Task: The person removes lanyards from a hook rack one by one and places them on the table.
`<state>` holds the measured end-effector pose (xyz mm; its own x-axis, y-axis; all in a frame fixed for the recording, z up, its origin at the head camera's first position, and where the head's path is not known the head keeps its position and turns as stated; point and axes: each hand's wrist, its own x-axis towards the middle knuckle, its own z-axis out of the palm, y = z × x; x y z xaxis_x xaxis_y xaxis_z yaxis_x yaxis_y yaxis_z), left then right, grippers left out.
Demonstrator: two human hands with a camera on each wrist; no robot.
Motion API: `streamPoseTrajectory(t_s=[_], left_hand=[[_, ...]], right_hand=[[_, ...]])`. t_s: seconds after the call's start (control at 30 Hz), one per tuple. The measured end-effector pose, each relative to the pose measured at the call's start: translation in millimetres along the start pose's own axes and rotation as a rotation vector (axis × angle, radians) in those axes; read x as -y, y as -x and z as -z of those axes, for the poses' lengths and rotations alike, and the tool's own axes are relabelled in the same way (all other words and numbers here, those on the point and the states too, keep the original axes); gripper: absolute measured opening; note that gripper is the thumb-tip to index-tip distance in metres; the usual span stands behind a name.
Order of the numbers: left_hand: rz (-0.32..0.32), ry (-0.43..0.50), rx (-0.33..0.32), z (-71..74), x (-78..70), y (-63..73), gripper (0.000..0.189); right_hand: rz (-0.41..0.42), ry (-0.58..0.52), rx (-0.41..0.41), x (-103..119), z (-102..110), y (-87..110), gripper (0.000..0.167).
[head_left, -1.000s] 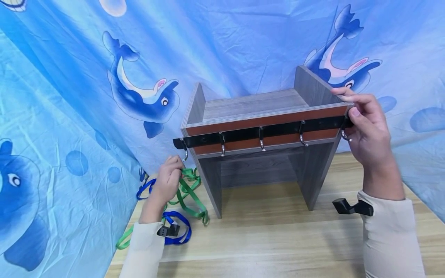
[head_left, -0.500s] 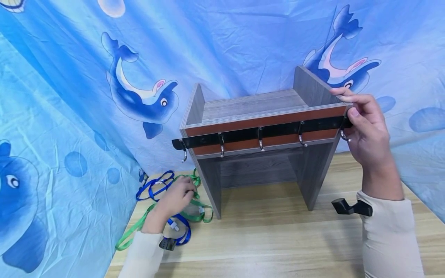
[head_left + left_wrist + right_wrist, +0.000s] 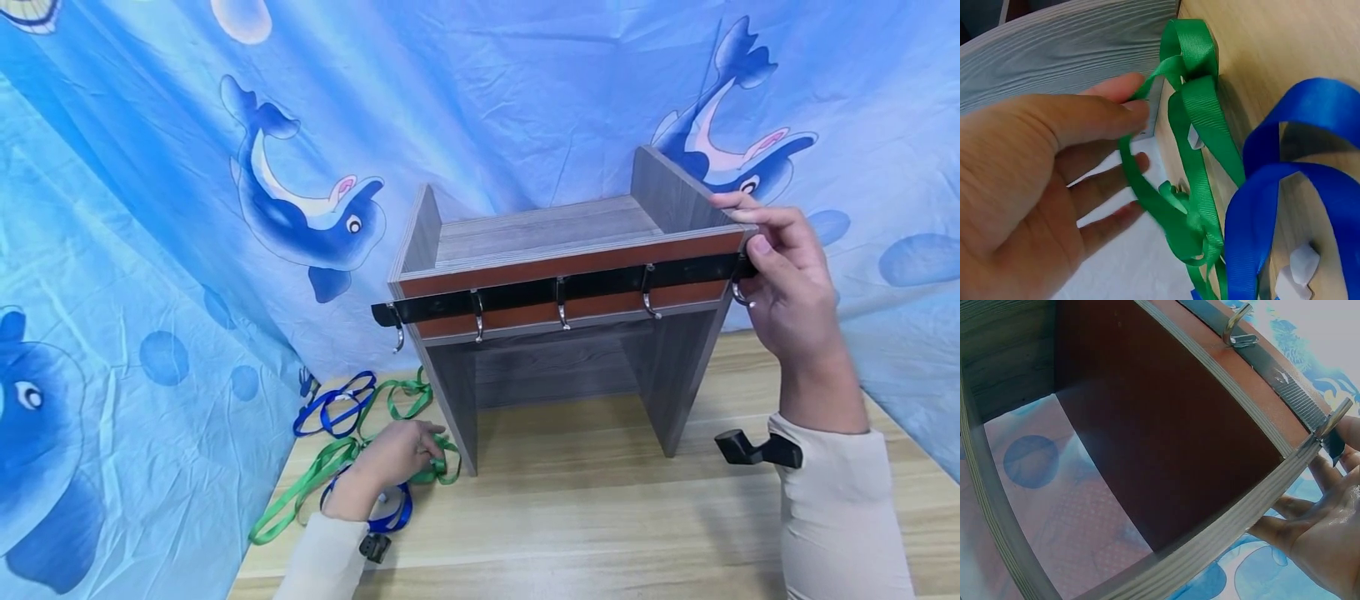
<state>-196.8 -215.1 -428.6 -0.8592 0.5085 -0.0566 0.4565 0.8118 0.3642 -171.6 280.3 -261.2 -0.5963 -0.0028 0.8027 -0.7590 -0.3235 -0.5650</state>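
My left hand (image 3: 401,454) is down by the foot of the shelf's left side panel. In the left wrist view its thumb and forefinger pinch a strand of green lanyard (image 3: 1154,212), while the other fingers stand apart from it. Blue lanyard (image 3: 1260,206) loops lie right beside the green ones. My right hand (image 3: 795,275) grips the upper right front corner of the grey wooden shelf (image 3: 551,229), thumb in front and fingers around the side. A black hook rail (image 3: 517,292) with several silver hooks runs across the brown front board, slightly aslant, its right end under the thumb.
Another blue lanyard (image 3: 337,408) lies by the curtain at the back left. A long green loop (image 3: 300,492) stretches toward the table's left edge. The blue dolphin-print curtain (image 3: 510,100) closes off the back and sides of the wooden table (image 3: 570,525).
My left hand has let go of the green lanyard near the lowest left hook, moved down and right, and now pinches green lanyard by the panel's foot. The right hand keeps its grip.
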Motion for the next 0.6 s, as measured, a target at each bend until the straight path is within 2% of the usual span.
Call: streamPoseTrajectory(t_s=[0.13, 0.4, 0.6], left_hand=[[0.023, -0.011, 0.011, -1.8, -0.1, 2.6, 0.023], [0.065, -0.105, -0.064, -4.5, 6.0, 7.0, 0.026], [0.1, -0.035, -0.063, 1.2, 4.8, 12.4, 0.042]], right_hand=[[-0.001, 0.002, -0.003, 0, -1, 0.1, 0.034], [0.007, -0.013, -0.002, -2, 0, 0.2, 0.034], [0.018, -0.042, -0.008, -2, 0, 1.0, 0.033]])
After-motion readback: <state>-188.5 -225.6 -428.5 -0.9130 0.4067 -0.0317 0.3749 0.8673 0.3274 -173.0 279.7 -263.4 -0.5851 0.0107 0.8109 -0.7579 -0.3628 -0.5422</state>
